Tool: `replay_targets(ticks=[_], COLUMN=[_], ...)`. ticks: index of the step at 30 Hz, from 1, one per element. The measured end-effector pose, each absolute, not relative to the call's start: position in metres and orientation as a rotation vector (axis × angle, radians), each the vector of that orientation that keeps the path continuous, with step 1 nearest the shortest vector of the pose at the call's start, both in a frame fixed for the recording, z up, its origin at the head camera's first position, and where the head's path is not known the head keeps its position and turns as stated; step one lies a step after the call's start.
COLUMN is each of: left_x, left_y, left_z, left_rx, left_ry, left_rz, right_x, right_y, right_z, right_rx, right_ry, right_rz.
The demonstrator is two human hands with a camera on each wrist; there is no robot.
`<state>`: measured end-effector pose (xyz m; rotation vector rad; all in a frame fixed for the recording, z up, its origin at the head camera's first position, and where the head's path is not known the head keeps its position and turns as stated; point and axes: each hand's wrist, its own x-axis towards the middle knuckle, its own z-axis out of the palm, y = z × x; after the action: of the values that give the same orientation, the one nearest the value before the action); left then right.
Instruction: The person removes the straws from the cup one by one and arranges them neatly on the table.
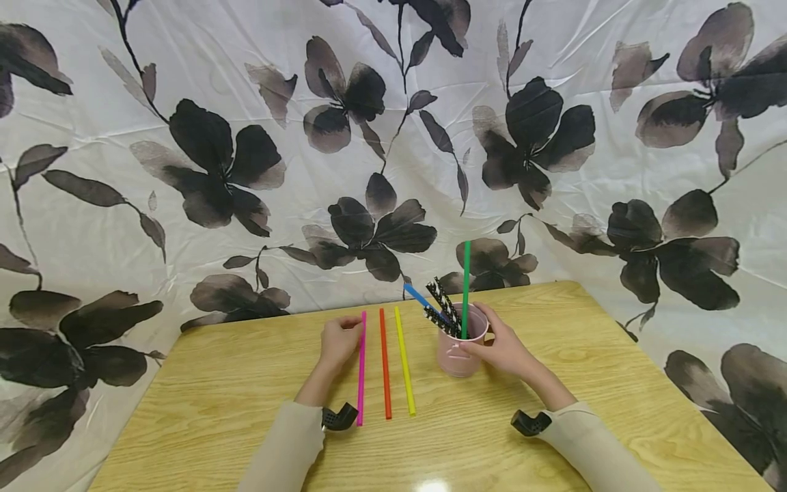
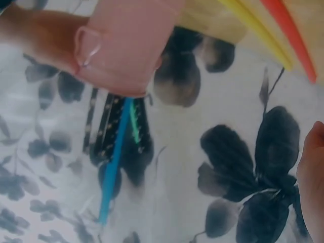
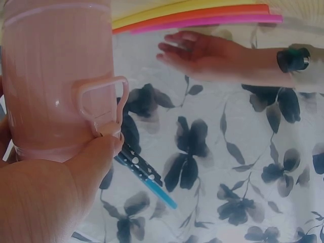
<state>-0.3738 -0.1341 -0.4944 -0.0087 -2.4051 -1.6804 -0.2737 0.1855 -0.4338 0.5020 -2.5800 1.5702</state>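
My right hand [image 1: 504, 348] grips a pink cup [image 1: 458, 359] by its right side, thumb near the rim. A small handle [image 3: 104, 101] sticks out of the cup in the right wrist view. In the cup stand a green straw [image 1: 466, 287], a blue straw [image 2: 114, 177] and several black-and-white patterned straws [image 1: 444, 299], leaning left. My left hand [image 1: 338, 344] is beside the far end of a pink straw [image 1: 361, 369], its fingers loosely bent. An orange-red straw [image 1: 384, 362] and a yellow straw [image 1: 404, 362] lie to the right of the pink one, roughly parallel.
All of this is on a light wooden table [image 1: 246, 383]. Behind the table's far edge hangs a white cloth [image 1: 295, 273] with dark flowers. Each wrist wears a small black camera, at the left [image 1: 340, 417] and the right sleeve.
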Motion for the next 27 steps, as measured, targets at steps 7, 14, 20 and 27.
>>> replay_targets(ticks=[7, 14, 20, 27], left_x=[-0.363, -0.34, -0.314, -0.296], left_y=[-0.131, -0.107, -0.087, -0.069], left_z=[-0.472, -0.43, -0.399, -0.387], left_rx=[-0.105, -0.434, -0.693, -0.838], left_ry=[-2.326, -2.206, -2.135, -2.102], left_rz=[-1.759, -1.836, -1.844, -1.819], right_x=[-0.272, -0.271, -0.274, -0.287], right_y=[0.185, 0.185, 0.186, 0.192], right_z=[-0.431, -0.432, -0.436, -0.458], right_rx=[0.508, 0.502, 0.506, 0.488], right_ry=[-2.568, -2.583, -2.583, -2.579], right_rz=[1.576, 1.535, 1.532, 1.481])
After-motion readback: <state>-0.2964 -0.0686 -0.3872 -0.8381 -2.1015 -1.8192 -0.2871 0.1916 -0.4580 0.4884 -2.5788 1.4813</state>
